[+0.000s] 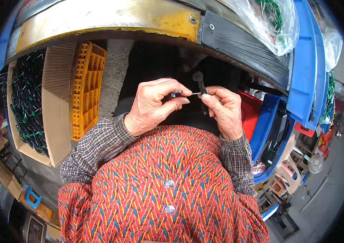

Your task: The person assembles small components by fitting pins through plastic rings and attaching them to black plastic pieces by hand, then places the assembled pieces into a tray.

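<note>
In front of my lap, my left hand [158,101] pinches a small black part with a thin metal pin [196,93] pointing right. My right hand [223,106] is closed on a slim black plastic piece [201,84] with a round grey-black disc at its upper end. A bit of green shows at its fingertips, where the pin meets the black piece. Whether the pin sits inside that piece or only touches it, I cannot tell. My fingers hide part of both things.
A worn workbench edge [111,18] runs across the far side. At left stand a cardboard box [60,101] of black-and-green parts with metal pins and an orange crate [87,91]. A plastic bag [279,30] and blue bins [305,69] are at right.
</note>
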`<state>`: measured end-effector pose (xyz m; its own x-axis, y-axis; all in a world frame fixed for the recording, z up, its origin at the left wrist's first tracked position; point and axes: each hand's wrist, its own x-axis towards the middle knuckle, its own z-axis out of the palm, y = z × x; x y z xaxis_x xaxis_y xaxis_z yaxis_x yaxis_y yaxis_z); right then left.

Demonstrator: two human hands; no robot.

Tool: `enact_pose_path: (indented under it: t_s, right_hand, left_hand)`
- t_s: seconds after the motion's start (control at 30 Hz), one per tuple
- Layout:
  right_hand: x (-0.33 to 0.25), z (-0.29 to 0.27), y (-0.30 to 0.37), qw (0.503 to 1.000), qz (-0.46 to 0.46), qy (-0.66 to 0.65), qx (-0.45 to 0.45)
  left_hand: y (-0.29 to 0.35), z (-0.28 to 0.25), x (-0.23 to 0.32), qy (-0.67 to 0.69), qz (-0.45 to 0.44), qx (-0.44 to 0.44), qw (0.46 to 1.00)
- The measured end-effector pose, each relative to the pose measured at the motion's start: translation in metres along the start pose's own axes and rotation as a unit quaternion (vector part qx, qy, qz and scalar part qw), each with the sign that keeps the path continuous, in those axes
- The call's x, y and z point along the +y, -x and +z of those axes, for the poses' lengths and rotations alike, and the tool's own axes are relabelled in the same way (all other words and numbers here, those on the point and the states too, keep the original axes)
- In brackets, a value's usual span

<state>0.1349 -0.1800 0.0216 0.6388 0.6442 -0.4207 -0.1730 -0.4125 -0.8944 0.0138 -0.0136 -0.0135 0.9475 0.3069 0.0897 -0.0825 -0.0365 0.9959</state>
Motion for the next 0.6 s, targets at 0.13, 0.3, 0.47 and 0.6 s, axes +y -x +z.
enact_pose_path:
  t_s: [0.13,0.3,0.47,0.6]
  right_hand:
    - [0.003,0.005,0.0,1.0,-0.011,-0.013,0.012]
    - [0.005,0.006,-0.001,0.994,-0.091,0.056,0.011]
    - [-0.002,0.016,0.004,0.997,-0.022,-0.071,-0.003]
    - [-0.002,0.017,0.005,0.999,-0.035,-0.007,0.007]
  left_hand:
    - [0.002,0.0,0.0,0.166,-0.12,0.002,0.979]
    - [0.0,-0.006,-0.004,0.248,-0.171,-0.007,0.954]
    - [0.002,-0.003,-0.008,0.29,-0.186,-0.003,0.939]
    - [0.004,-0.002,-0.008,0.309,-0.193,0.007,0.931]
